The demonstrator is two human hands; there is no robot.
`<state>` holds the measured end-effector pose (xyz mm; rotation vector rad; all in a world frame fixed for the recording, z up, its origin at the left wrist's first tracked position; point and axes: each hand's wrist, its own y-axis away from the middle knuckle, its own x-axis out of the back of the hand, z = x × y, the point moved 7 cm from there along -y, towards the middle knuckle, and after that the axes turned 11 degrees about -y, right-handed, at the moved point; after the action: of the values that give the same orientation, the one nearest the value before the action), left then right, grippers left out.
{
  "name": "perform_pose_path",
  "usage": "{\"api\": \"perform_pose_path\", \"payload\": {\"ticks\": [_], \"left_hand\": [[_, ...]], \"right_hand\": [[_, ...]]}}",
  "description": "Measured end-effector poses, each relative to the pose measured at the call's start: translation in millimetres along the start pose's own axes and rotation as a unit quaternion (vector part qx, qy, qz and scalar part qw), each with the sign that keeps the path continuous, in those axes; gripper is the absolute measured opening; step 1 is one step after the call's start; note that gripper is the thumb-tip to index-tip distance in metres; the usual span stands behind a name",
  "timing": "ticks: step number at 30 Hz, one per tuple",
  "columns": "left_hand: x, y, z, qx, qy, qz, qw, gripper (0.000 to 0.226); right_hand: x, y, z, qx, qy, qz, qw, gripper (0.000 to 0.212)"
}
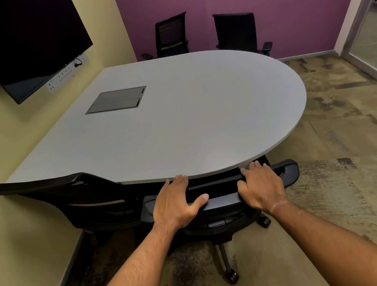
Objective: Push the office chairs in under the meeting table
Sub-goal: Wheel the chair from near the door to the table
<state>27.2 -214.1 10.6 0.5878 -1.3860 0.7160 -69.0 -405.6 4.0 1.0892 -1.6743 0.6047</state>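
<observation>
Both hands, left (175, 200) and right (261, 187), in firm grip on chair back (218, 203), chair mostly under desk (180, 124). Risk: fingertips (180, 177) pinched against desk edge; snagging neighbouring chair (50, 190).

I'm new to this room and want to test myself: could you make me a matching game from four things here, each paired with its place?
Things:
1. screen
2. metal cable hatch
3. left hand
4. two far chairs

Places:
A. by the purple wall
B. set into the tabletop
C. on the near chair's backrest
D. on the yellow wall

Pairs: 1-D, 2-B, 3-C, 4-A
</observation>
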Motion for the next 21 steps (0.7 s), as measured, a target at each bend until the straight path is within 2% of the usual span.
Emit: {"api": "perform_pose_path", "payload": {"ticks": [5, 9, 14, 21], "left_hand": [[0.6, 8.0, 3.2, -0.009, -0.004, 0.007, 1.0, 0.104], [0.8, 6.8, 5.1, -0.012, -0.003, -0.015, 1.0, 0.103], [-0.7, -7.3, 3.8, -0.001, -0.006, -0.037, 0.999, 0.082], [4.1, -25.2, -2.4, 0.038, 0.005, -0.058, 0.998, 0.072]], "right_hand": [[2.8, 20.0, 3.2, -0.004, -0.005, 0.011, 1.0, 0.068], [7.4, 27.0, 0.1, 0.006, -0.026, 0.029, 0.999, 0.07], [14.8, 19.5, 1.7, 0.007, -0.049, 0.046, 0.998, 0.069], [20.3, -0.3, -4.6, 0.011, -0.07, 0.052, 0.996, 0.066]]}}
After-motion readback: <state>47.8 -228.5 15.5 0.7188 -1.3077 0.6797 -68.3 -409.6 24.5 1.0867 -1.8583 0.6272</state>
